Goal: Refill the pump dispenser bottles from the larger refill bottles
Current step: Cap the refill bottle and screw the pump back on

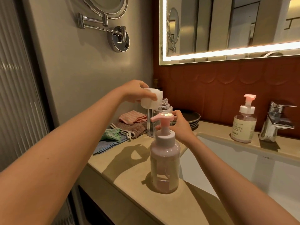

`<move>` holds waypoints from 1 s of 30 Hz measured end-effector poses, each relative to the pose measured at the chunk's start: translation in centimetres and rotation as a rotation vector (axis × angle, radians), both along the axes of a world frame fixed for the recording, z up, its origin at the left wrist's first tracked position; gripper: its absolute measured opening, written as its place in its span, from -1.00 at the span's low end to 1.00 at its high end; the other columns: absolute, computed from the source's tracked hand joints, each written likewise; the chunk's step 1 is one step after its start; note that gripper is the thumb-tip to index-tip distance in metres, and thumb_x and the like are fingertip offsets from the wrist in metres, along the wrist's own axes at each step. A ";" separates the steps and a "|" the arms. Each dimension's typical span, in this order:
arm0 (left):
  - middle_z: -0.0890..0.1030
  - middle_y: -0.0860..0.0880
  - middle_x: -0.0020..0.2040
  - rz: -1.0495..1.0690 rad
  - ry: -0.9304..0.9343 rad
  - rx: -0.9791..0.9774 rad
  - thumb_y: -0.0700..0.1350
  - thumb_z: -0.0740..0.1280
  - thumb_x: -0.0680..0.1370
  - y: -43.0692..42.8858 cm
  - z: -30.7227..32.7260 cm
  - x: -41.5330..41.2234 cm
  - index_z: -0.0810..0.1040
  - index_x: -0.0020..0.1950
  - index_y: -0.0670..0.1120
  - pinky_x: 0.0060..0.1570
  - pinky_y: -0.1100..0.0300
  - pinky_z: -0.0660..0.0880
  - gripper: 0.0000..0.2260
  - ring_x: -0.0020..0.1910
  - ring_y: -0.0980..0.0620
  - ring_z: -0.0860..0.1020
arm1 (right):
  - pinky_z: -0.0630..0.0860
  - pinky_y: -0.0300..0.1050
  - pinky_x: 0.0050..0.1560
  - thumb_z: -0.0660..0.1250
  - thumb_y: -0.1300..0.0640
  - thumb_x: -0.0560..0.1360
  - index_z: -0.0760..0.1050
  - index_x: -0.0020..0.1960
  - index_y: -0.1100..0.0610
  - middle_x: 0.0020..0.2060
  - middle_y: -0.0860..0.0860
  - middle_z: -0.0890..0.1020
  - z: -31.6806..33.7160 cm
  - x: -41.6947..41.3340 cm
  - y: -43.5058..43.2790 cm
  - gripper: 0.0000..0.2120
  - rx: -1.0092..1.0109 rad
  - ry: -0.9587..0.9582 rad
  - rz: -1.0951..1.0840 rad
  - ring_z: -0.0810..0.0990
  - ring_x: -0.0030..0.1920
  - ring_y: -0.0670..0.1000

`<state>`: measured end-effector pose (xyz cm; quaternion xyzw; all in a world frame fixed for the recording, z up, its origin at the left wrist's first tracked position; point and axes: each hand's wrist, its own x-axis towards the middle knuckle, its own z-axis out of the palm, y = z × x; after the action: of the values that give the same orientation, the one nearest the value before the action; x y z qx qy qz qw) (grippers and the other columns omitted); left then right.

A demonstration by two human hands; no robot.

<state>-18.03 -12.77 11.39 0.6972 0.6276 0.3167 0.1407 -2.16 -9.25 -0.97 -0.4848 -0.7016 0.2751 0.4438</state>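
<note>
Pinches a white cap (151, 98) between the curled fingers and thumb of the left hand (138, 90), lifted free of any thread. Wraps the right hand (180, 125) round the shoulder of the clear refill bottle (164, 102), thumb toward the near side, fingers toward the far side (partly hidden behind a pink pump head, so judged rather than plainly seen).

Turns on one relation: cap up and just left of that bottle's open neck, apart from it and not above the mouth. Holds the bottle upright on the counter (129, 172), long axis vertical, mouth bare and facing up. Reads as uncapping done and pouring not yet begun.

Finds the near pump dispenser (164, 159) just in front of the refill bottle, upright too, pink pump head on, some liquid low inside. Needs that pump off before anything can go in. Puts the right hand nearer to it, the left busy with the cap. Risks knocking the pump head when tipping the refill bottle forward, given how close the two stand.

Shows a second pump dispenser (245, 122) well to the right of the refill bottle, beside the tap (274, 120). Leaves folded cloths (123, 130) just left of the bottle, dark plates (193, 119) just behind and right.
</note>
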 end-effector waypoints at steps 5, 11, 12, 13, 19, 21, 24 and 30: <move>0.52 -0.07 0.09 -0.027 0.021 0.061 0.08 0.45 0.40 0.5 0.1 1.2 0.47 0.24 -0.14 -0.06 0.11 0.54 -0.50 0.03 -0.03 0.53 | 0.40 -0.15 0.02 0.49 0.03 0.36 0.31 0.34 0.07 0.25 0.04 0.50 0.0 -0.2 -0.1 -0.37 0.011 0.005 0.018 0.46 0.13 -0.04; 0.49 -0.07 0.30 -0.076 0.229 0.087 0.12 0.40 0.43 1.2 0.2 2.4 0.48 0.31 -0.13 0.04 0.20 0.39 -0.46 0.20 -0.02 0.46 | 0.35 -0.18 0.05 0.46 0.03 0.39 0.31 0.39 0.06 0.28 0.03 0.49 0.0 -0.4 -0.3 -0.36 0.017 -0.015 0.011 0.46 0.24 0.02; 0.47 -0.07 0.33 -0.091 0.250 0.061 0.12 0.38 0.45 1.3 0.3 2.5 0.45 0.34 -0.12 0.08 0.19 0.38 -0.46 0.24 -0.03 0.45 | 0.36 -0.18 0.06 0.46 0.03 0.39 0.31 0.40 0.06 0.28 0.02 0.49 0.0 -0.3 -0.3 -0.36 0.015 -0.010 0.000 0.46 0.24 0.02; 0.46 -0.07 0.34 -0.111 0.275 0.033 0.11 0.35 0.47 1.4 0.4 2.7 0.43 0.36 -0.12 0.12 0.16 0.38 -0.47 0.26 -0.05 0.44 | 0.37 -0.18 0.07 0.46 0.02 0.39 0.31 0.40 0.06 0.28 0.03 0.49 0.1 -0.1 -0.4 -0.36 0.015 -0.012 -0.009 0.46 0.24 0.02; 0.37 -0.09 0.41 -0.159 0.451 -0.048 0.02 0.16 0.61 1.8 0.6 4.7 0.34 0.42 -0.11 0.27 0.09 0.30 -0.59 0.36 -0.07 0.34 | 0.43 -0.11 0.15 0.44 0.08 0.41 0.30 0.41 0.09 0.29 0.04 0.48 0.7 0.5 -0.5 -0.38 0.003 -0.070 -0.031 0.47 0.24 0.03; 0.42 -0.08 0.26 -0.178 0.455 -0.060 -0.03 0.16 0.61 2.1 0.7 5.1 0.43 0.30 -0.10 0.12 0.23 0.35 -0.70 0.20 0.02 0.42 | 0.44 -0.12 0.13 0.45 0.09 0.41 0.30 0.40 0.09 0.28 0.04 0.49 0.6 0.7 -0.4 -0.38 -0.006 -0.069 -0.018 0.47 0.24 0.03; 0.34 0.03 0.18 -0.254 0.407 -0.133 -0.25 0.17 0.58 1.9 1.3 4.9 0.45 0.23 -0.02 0.11 0.23 0.34 -0.74 0.13 0.08 0.32 | 0.52 0.00 0.16 0.46 0.07 0.39 0.29 0.40 0.09 0.27 0.05 0.48 0.6 0.7 -0.4 -0.36 -0.015 -0.070 0.000 0.47 0.22 0.04; 0.45 0.02 0.07 -0.314 0.169 -0.171 -0.29 0.25 0.52 1.7 1.5 4.8 0.52 -0.14 -0.02 -0.08 0.28 0.34 -0.82 0.07 0.05 0.40 | 0.53 0.05 0.15 0.46 0.07 0.39 0.29 0.40 0.07 0.27 0.04 0.48 0.7 0.5 -0.6 -0.36 -0.022 -0.047 0.012 0.47 0.21 0.03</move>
<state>-13.28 -11.12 12.88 0.7963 0.5451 0.1766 0.1937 -1.61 -9.89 -0.30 -0.4918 -0.7116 0.2739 0.4204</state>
